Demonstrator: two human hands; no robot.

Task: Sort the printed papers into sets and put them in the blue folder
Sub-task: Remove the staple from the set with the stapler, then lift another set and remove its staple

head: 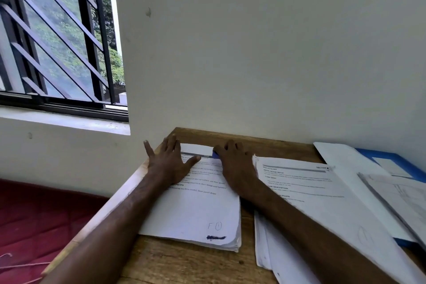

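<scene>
Both hands touch the paper stack [202,210] at the table's [184,265] edge: left hand [169,163] flat, right hand [232,168] unclear.

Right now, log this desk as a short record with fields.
left hand: flat on the left stack, fingers spread at its top left corner
right hand: on the same stack's top right, a small blue thing at its fingers; hold unclear
middle stack: beside the left stack, print up, a gap between them
folder: blue, far right, under loose sheets
table: wooden, against the wall
</scene>
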